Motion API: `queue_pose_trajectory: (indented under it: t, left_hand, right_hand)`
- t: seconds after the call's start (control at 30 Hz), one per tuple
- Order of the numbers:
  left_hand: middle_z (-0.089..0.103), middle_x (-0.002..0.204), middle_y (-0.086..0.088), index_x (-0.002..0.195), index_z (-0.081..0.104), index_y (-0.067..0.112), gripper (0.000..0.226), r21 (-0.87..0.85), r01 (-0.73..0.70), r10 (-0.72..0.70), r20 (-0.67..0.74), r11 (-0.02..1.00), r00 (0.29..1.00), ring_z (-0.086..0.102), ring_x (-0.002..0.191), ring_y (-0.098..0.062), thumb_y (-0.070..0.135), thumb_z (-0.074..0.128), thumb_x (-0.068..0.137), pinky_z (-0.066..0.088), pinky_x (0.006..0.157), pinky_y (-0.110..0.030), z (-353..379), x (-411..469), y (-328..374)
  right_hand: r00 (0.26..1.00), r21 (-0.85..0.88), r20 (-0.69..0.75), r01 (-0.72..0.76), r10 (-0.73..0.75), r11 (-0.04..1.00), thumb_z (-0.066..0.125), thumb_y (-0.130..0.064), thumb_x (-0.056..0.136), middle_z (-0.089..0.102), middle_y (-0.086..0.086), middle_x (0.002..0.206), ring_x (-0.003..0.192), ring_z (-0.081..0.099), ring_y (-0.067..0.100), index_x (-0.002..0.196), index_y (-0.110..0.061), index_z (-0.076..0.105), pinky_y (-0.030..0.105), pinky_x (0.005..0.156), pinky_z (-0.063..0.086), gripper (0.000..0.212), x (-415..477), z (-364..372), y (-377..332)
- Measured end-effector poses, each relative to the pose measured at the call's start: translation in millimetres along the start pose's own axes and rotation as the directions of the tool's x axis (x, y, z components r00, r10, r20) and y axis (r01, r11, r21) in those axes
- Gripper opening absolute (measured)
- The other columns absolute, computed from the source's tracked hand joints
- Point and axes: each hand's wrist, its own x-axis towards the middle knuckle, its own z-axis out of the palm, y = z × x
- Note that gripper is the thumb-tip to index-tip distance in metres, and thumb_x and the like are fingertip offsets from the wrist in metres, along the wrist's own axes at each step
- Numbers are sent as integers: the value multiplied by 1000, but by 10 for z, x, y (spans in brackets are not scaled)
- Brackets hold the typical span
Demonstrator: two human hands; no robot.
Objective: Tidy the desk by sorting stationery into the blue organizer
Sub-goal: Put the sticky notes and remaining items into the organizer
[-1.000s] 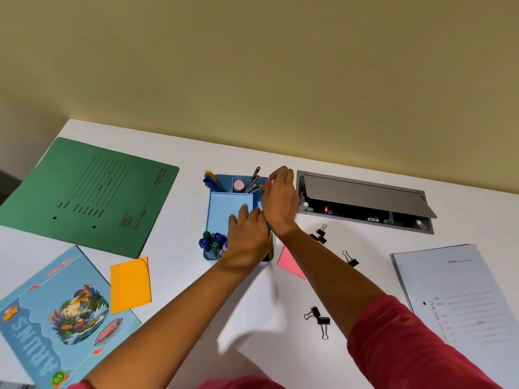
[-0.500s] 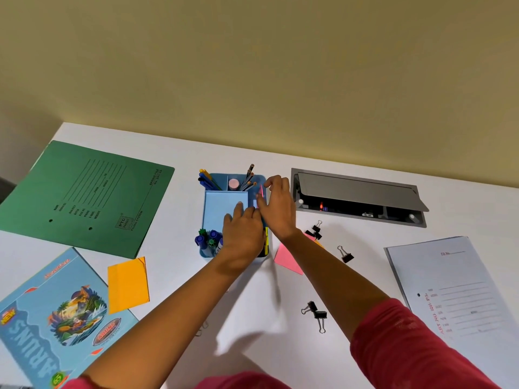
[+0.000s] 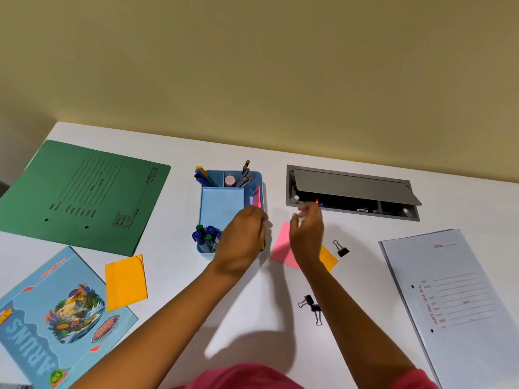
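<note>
The organizer [image 3: 202,249] is set mid-desk [image 3: 174,270], a pink note [image 3: 257,196] stood in its right slot. The left hand [image 3: 241,240] is laid over its right front, fingers curled under; their grip cannot be told. The right hand [image 3: 307,231] is held above a second note [image 3: 282,248], fingers loosely apart, blurred.

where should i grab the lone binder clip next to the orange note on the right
Pinch the binder clip by its wire loops, which stick out toward the far left of its black body. Probably come down from above with the right hand, the nearer one; the clip lies low on the desk beside the orange note.
</note>
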Motion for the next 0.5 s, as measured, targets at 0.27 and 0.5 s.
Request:
queue_pose_trajectory:
  t: [0.27, 0.5]
  left_hand:
    - [63, 95, -3, 93, 64, 11, 21, -135, -133, 137, 23, 982, 990, 61, 89, -19, 15, 44, 90, 51, 76, -33, 225, -498, 77]
    - [61, 106, 2, 104, 62, 18, 15, -178, 28, 1, 160, 984, 987, 56, 92, -13, 20, 49, 95, 49, 78, -23, 273, -682, 164]
  right_hand:
    - [949, -522, 89, -213, 301, 826, 80, -7, 63, 57, 24, 106, 98, 48, 43, 108, 2, 61, 43, 81, 39, 50, -477, -453, 760]
    - [857, -660, 114, -313, 502, 683, 80, -26, 71, 56, 14, 115, 109, 45, 34, 113, -4, 56, 40, 84, 39, 53, -478, -545, 720]
